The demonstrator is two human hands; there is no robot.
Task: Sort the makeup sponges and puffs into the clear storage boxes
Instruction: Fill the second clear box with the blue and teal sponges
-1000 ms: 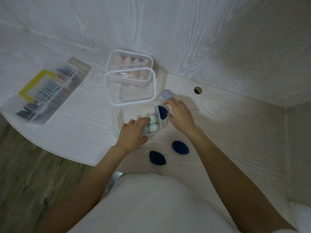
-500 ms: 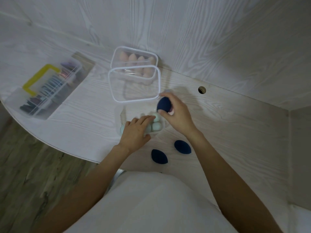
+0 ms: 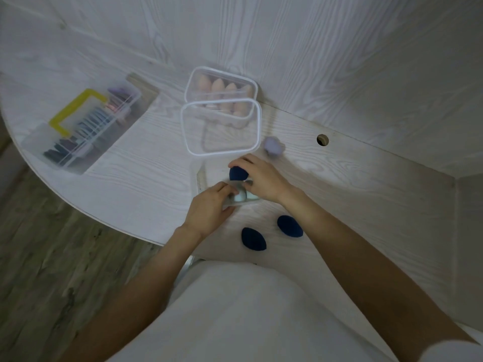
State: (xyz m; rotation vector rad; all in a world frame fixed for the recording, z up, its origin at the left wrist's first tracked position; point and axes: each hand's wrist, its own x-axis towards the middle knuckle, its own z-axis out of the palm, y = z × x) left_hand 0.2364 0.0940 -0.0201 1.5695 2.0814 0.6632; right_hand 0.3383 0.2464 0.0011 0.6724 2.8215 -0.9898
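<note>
Pale wood-grain covers everything here: the curved desk (image 3: 125,176), the back panel rising behind it, and a side wall on the right, with a round cable hole (image 3: 322,140) cut near the back edge. Grey plank flooring shows below the desk's rim on the left.

Both hands meet over a small clear box (image 3: 201,178) close to the person's body. The right hand (image 3: 264,178) is pinching a navy sponge (image 3: 237,173) between thumb and fingers, pressing it down into the box. The left hand (image 3: 209,207) is curled around the near edge of the same box, fingertips touching the mint-green sponges (image 3: 241,195) packed inside. The hands are slightly blurred, so the exact finger placement is hard to read.

Two more navy sponges lie loose on the desk between the box and the person: one (image 3: 253,239) nearer the left arm, the other (image 3: 289,226) just beside the right forearm. A lilac puff (image 3: 273,146) sits on the desk beyond the right hand, beside the corner of an empty clear box (image 3: 188,131). Behind that, touching it, stands another clear box (image 3: 189,87) holding a row of peach sponges (image 3: 224,90). Well apart to the left is a long clear organiser with a yellow handle (image 3: 75,113), filled with dark, blue and pink puffs standing on edge.
</note>
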